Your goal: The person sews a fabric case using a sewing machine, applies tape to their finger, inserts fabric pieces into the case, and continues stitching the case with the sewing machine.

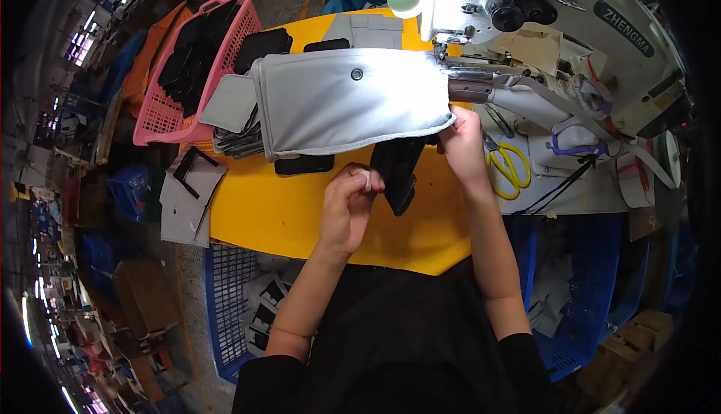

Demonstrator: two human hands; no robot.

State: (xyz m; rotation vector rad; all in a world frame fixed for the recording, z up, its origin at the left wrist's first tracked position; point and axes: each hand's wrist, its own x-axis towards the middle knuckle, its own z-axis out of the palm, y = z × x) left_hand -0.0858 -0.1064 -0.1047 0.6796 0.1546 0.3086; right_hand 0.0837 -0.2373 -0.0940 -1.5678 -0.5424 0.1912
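A silver-grey fabric pouch [338,106] with a metal eyelet and bound edges lies at the sewing machine [481,8], its right end by the needle area. My right hand [463,147] pinches the pouch's lower right corner, close to the machine arm. Below the pouch hangs a black fabric strip [394,173]. My left hand [349,207] is closed, with its fingertips at the strip's left edge; a pale wrap shows on one finger. What lies under the pouch is hidden.
Left of the pouch are stacked grey pieces [231,106] and a pink basket [244,31] of black pieces. Yellow-handled scissors [511,170] lie right of my right hand. Blue crates [225,301] stand below the yellow table [278,215].
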